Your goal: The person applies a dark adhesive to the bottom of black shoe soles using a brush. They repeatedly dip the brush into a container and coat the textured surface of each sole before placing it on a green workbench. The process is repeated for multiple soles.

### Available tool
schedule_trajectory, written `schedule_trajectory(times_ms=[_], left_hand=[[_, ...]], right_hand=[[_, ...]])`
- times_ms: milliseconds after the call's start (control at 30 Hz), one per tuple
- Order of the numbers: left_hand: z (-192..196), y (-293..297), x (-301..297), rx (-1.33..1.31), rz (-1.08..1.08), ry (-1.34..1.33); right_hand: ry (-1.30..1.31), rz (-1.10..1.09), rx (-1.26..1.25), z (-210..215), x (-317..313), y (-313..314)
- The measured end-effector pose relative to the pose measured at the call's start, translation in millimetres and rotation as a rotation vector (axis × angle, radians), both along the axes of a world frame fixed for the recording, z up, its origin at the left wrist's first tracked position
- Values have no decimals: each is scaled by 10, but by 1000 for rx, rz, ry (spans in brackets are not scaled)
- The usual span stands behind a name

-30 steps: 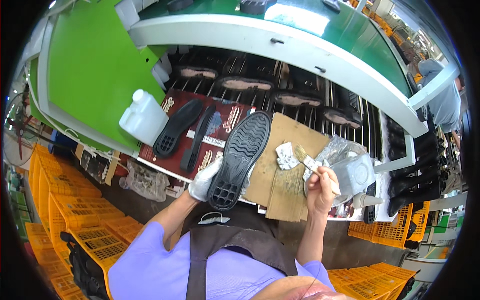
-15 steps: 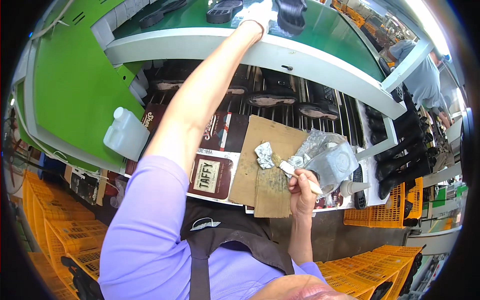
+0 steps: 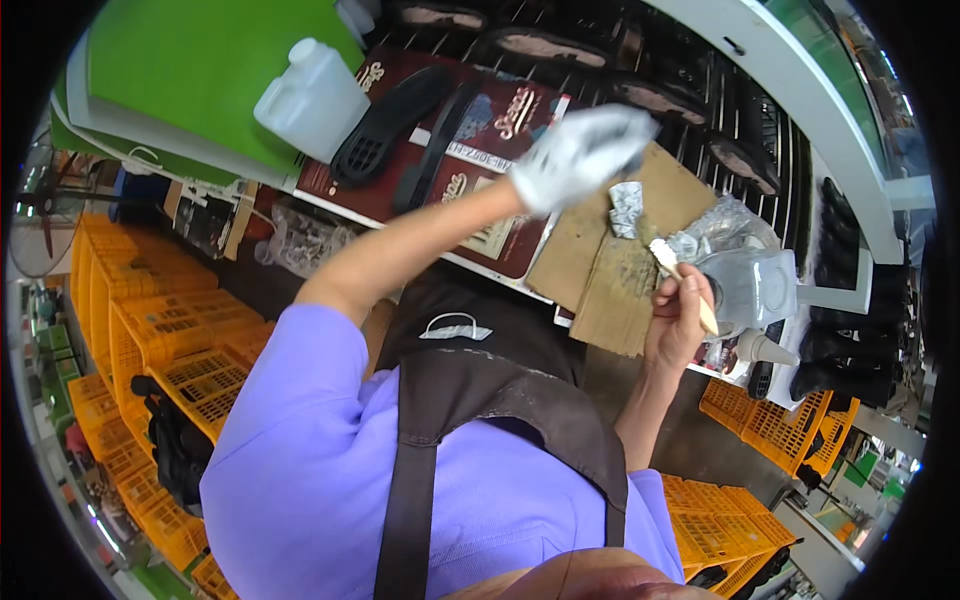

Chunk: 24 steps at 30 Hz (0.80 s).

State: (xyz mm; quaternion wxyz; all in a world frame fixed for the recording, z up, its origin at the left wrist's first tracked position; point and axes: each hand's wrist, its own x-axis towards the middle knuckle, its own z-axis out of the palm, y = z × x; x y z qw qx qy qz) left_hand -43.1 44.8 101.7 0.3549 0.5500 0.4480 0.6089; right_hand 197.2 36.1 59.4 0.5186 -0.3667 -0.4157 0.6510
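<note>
My left hand (image 3: pixel 583 158), in a white glove, hovers above the maroon printed cardboard and the brown cardboard (image 3: pixel 612 300). Motion blurs its fingers, so I cannot tell whether they hold anything. My bare right hand (image 3: pixel 682 312) is closed round a brush (image 3: pixel 708 318) with a pale handle. The brush head points toward a crumpled white, dark-stained wad (image 3: pixel 627 210) on the brown cardboard. Left of my gloved hand, two black shoe soles (image 3: pixel 385 130) lie on the maroon cardboard (image 3: pixel 395 205), one flat and one seemingly on edge.
A translucent jug (image 3: pixel 312 105) stands at the far left. Beside my right hand are a clear plastic container (image 3: pixel 765 285) and a nozzle bottle (image 3: pixel 765 348). Black boots (image 3: pixel 550 45) lie on the rollers behind. Orange crates (image 3: pixel 150 310) stand at the left, and others lower right.
My left hand has come back from the green belt to above the cardboard. The view has swung down and left, and two soles now show on the maroon cardboard. My right hand still holds the brush.
</note>
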Motion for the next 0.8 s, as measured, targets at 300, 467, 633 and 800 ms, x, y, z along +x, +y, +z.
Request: schedule_trajectory(times_ms=[300,467,633,800], left_hand=[[-600,-1129,-673,26,659,524],[-499,-1163,-1452,-744,857,1160],[-751,-1117,-1540,-447,880,1092],[-629,-926,-1141,-732,612,1098]], right_hand=[[-27,-5,-59,-71,-71,22],[-39,11,-54,-59,-116,15],[-66,-31,-41,-31,-1,31],[-121,-108,27,-16,204,25]])
